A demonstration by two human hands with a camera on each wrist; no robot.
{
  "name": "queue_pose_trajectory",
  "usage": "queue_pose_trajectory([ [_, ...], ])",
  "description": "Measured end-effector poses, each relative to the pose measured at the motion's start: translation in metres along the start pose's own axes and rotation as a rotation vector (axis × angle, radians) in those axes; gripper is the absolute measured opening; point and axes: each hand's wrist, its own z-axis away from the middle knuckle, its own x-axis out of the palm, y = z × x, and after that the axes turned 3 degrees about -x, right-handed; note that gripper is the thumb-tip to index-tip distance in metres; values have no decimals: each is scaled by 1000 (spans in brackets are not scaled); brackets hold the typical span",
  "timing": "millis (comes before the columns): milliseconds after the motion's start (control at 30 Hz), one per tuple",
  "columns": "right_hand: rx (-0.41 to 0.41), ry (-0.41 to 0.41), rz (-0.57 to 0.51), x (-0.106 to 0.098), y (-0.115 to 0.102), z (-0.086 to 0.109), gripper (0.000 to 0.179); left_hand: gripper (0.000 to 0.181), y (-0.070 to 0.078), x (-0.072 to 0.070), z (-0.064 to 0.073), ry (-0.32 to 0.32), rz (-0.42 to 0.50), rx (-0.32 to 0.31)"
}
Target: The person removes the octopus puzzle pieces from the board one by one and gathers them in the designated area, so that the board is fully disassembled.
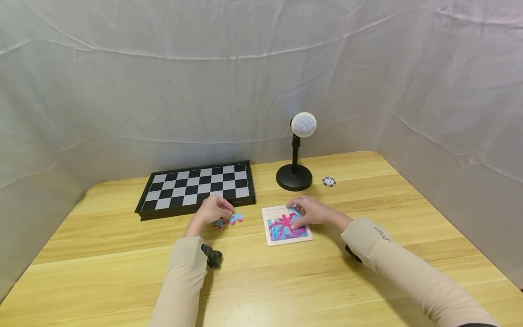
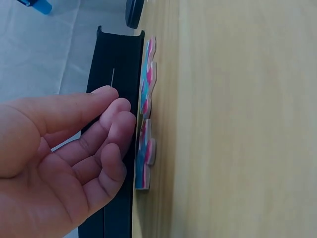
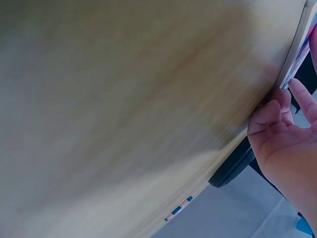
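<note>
Left hand [image 1: 212, 210]: fingers bunched, apparently empty, at loose flat blue-pink jigsaw pieces [image 1: 236, 219]. Right hand [image 1: 313, 211]: fingers apart on pale-framed square octopus puzzle [image 1: 282, 234], well inside counter's [image 1: 327, 281] right edge. Best: pinch piece edges, brace puzzle.

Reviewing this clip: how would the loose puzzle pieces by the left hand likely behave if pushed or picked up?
The loose puzzle pieces look stiff, since their edges stand straight in the left wrist view. They are probably light, being small and thin. Lying flat on the table, they would likely slide rather than roll or tip.
</note>
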Motion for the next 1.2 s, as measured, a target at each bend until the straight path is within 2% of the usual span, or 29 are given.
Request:
queue_pose_trajectory([
  [333,-8,-11,-17,-1,2,1,55,10,7,5,-1,9,-28,9],
  [533,-13,-19,-30,-2,4,0,56,11,11,10,-2,6,-13,48],
  [767,3,-27,-58,-2,8,0,56,9,17,18,-6,-12,12,47],
  [900,-4,-17,-96,-5,10,2,57,9,20,23,-9,-14,8,80],
  [1200,17,-7,-123,-12,17,7,55,10,34,34,-14,-29,43,117],
])
